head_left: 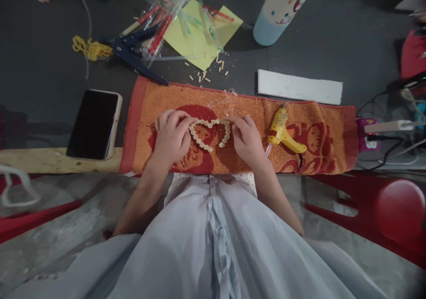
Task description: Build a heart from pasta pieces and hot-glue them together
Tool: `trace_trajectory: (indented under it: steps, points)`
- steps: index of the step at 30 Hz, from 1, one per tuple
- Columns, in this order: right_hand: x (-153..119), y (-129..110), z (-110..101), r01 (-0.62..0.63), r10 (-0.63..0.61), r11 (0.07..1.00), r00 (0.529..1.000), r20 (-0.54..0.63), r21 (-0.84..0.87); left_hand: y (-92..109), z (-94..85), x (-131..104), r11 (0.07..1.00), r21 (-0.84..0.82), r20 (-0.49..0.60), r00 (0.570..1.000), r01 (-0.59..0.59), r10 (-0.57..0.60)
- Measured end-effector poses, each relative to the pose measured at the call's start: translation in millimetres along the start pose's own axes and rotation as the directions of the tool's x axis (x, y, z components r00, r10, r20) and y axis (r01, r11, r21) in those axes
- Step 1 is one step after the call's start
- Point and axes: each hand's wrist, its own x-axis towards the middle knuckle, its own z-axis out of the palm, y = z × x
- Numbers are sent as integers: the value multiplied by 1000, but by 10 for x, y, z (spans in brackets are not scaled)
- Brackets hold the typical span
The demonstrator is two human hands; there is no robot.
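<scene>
Left hand [170, 137] and right hand [248, 143] flanked the heart outline [196, 138], fingers [238, 122] part-curled at its ten and two o'clock, hold unclear; its gap faced five o'clock.

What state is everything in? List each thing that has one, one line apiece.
Heart outline: open, gap at lower tip
Left hand: fingertips at the heart's left side
Right hand: fingertips at the heart's right side
Glue gun: on its side, stick protruding
Towel: spread out, creased toward right end
Phone: face up, screen dark
Blue tool: handles spread apart
Bottle: upright
Yellow yarn: bundled
White strip: lying flat
</scene>
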Motion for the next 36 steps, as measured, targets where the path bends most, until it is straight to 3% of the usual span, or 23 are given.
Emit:
trace_trajectory:
  steps: [12, 29, 36]
  points:
    - [-43, 52, -44, -34, 38, 997, 997, -70, 62, -8, -13, -2, 999, -20, -36, 999, 37, -38]
    - [-96, 46, -73, -66, 70, 997, 994, -81, 47, -25, -48, -82, 997, 29, -134, 989, 74, -69]
    - [-155, 58, -87, -75, 80, 995, 994, -78, 62, -43, -61, -171, 996, 58, -105, 993, 61, -55]
